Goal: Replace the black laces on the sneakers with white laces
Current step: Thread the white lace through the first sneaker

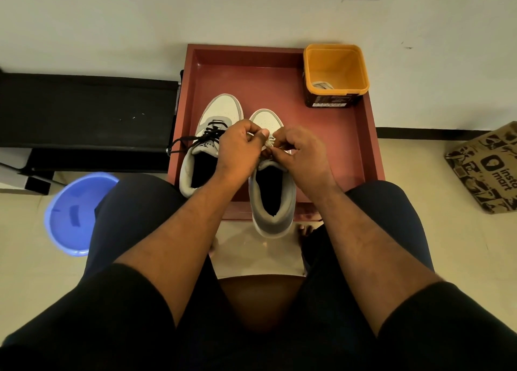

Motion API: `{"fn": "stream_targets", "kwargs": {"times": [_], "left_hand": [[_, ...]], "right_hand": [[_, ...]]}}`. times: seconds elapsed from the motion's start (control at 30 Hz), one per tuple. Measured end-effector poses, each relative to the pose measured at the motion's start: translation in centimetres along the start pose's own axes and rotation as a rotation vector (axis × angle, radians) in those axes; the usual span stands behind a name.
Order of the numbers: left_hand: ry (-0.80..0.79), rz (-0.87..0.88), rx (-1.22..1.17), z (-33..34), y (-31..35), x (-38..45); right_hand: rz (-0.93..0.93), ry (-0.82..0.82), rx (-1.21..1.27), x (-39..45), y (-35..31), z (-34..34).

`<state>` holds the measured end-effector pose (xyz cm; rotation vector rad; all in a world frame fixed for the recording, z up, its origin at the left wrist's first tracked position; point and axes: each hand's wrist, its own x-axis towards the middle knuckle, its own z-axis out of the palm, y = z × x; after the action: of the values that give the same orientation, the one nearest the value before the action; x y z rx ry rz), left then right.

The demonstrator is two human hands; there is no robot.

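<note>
Both hands over rt sneaker (pixel 272 191) on red tray (pixel 361 152), left hand (pixel 242 149) & right hand (pixel 300 152) each pinching white lace (pixel 270 142), left sneaker (pixel 208 144) beside, black lace (pixel 193 139) on

Left sneaker (pixel 208 144): white toe, grey trim, black lining, black laces (pixel 208 134). Right sneaker (pixel 272 191): white toe, grey collar, black lining, white lace (pixel 270 142). Tray (pixel 330 135): reddish-brown. Tub (pixel 335 71): orange-yellow inside, dark brown outside with a white label. Basin (pixel 72 214): blue-violet. Paper bag (pixel 489 166): brown with black printed figures. Floor (pixel 419 161): cream. Wall (pixel 195 12): off-white. Shorts (pixel 134 300): black.
</note>
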<state>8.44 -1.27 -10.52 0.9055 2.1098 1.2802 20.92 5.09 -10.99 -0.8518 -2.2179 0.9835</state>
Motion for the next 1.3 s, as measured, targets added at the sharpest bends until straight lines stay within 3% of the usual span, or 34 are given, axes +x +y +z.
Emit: {"fn": "stream_targets", "kwargs": {"times": [0.2,0.4,0.5,0.6,0.67,0.9,1.0,1.17,1.3], "left_hand": [[0.017,-0.054,-0.103,-0.1,0.1,0.1],[-0.025,0.103,0.109,-0.4,0.8,0.2],[-0.1,0.144,0.074,-0.6,0.9,0.3],[-0.204,0.106,-0.098,-0.7,0.7,-0.2],[-0.24,0.123,-0.074,-0.6,0.3,-0.4],[-0.23,0.21,0.124,-0.9,-1.4,-0.3],[-0.234,0.252,0.156,-1.2,-1.0,-0.5],[-0.116,0.136,0.231,-3.2,-1.1,-0.2],[-0.114,0.131,0.335,-3.5,-1.3,-0.6]], "right_hand": [[-0.164,-0.011,-0.135,0.2,0.2,0.2],[-0.25,-0.176,-0.277,1.0,0.0,-0.3],[-0.042,-0.212,-0.138,1.2,-0.4,-0.8],[0.313,-0.12,0.323,1.3,-0.2,-1.1],[0.464,-0.098,0.589,1.3,0.2,-1.2],[0.605,-0.115,0.823,1.2,1.2,-1.2],[0.566,-0.108,0.743,1.2,1.1,-1.3],[0.528,-0.027,0.354,0.9,1.6,-2.1],[0.53,-0.053,0.222,0.3,1.4,-1.9]]}}
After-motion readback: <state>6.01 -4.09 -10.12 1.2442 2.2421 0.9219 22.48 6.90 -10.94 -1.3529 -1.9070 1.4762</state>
